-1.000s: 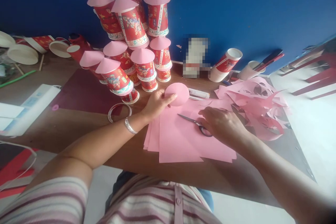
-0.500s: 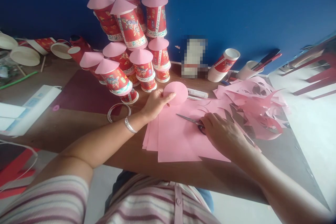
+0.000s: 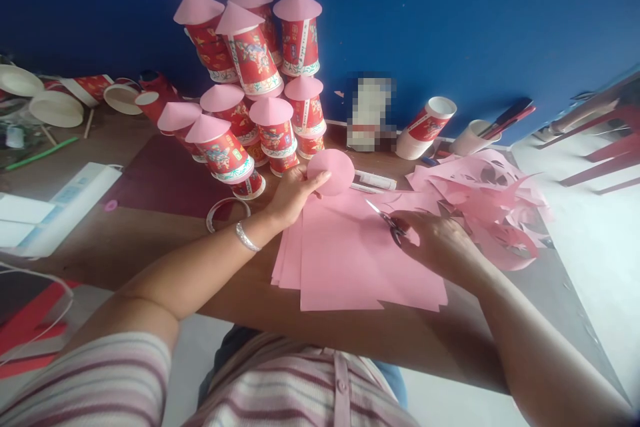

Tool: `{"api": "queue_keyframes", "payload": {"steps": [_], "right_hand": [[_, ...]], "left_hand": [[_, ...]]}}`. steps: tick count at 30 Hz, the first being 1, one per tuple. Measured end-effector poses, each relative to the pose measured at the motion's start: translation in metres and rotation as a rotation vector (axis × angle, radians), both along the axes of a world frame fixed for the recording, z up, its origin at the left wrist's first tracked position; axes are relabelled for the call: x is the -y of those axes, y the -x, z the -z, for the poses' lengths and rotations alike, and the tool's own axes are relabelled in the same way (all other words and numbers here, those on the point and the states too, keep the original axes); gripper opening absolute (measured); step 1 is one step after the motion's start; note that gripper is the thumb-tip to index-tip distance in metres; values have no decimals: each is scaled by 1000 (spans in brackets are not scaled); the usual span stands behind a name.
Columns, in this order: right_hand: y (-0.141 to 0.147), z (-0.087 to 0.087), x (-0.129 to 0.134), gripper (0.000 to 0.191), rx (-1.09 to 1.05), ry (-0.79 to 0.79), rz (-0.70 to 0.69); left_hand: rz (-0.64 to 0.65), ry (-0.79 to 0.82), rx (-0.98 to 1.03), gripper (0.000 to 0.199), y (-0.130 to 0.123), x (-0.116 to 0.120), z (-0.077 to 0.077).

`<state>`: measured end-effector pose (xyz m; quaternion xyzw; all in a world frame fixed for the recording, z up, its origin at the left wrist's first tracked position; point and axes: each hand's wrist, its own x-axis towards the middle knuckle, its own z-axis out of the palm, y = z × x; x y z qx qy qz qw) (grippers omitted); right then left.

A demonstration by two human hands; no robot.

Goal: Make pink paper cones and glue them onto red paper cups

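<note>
Left hand: thumb lies flat across the face of a pink paper disc, fingers behind it and largely hidden; grip closed down to the paper's thickness, disc held up and tilted at the far edge of a pile of pink sheets. Right hand: fingers curled in around the dark handles of a pair of scissors, blades aimed up and left toward the disc, tip near its lower right edge but apart from it; how far each finger passes through the loops cannot be told. Scissors are over the pile, which lies on the brown table, its left edges fanned out. To the right of the pile, a heap of curled pink offcuts. Behind the left hand, red patterned cups stand in tiers, topped with pink paper cones. Silver bangle on left wrist; a loose ring lies on the table just beyond it. Farther back on the right, a white cup holding pens, and a blue wall beyond
</note>
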<state>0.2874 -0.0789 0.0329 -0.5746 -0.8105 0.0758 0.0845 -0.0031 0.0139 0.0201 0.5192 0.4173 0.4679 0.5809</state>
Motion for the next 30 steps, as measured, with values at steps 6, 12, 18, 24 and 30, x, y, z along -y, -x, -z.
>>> {"api": "queue_keyframes", "payload": {"steps": [6, 12, 18, 24, 30], "right_hand": [[1, 5, -31, 43, -755, 206, 107], [22, -2, -43, 49, -816, 317, 129], [27, 6, -38, 46, -888, 386, 113], [21, 8, -34, 45, -846, 427, 147], [23, 6, -33, 45, -761, 446, 160]], "left_hand": [[1, 12, 12, 40, -1, -1, -3], [-25, 48, 23, 39, 0, -1, -5], [0, 1, -29, 37, 0, 0, -8], [46, 27, 4, 35, -2, -2, 2], [39, 17, -18, 36, -3, -1, 6]]}}
